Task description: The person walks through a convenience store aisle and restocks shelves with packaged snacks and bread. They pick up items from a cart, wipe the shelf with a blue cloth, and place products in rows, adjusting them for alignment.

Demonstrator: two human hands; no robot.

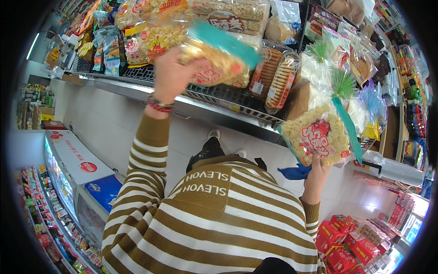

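Observation:
My left hand [171, 75], a beaded bracelet at its wrist, grips the left end of a clear snack bag with a teal top strip [219, 63]. That bag is blurred and sits over the front of the black wire shelf [219, 94]. Lower right, my right hand [316, 176] pinches the bottom edge of a second snack bag [313, 137], full of pale flat pieces with red printing and teal edges. A blue cloth-like piece [295, 172] hangs beside that hand; whether I hold it cannot be told. Two packs of round biscuits [273, 75] lie between the two bags.
Puffed-snack bags [157, 41] and wrapped bread [304, 99] fill the shelf behind its metal front edge [191, 109]. A glass-sided freezer [92, 198] stands at left. Stacked red boxes [342, 246] are at lower right. A clear plastic roll [393, 167] juts out at right.

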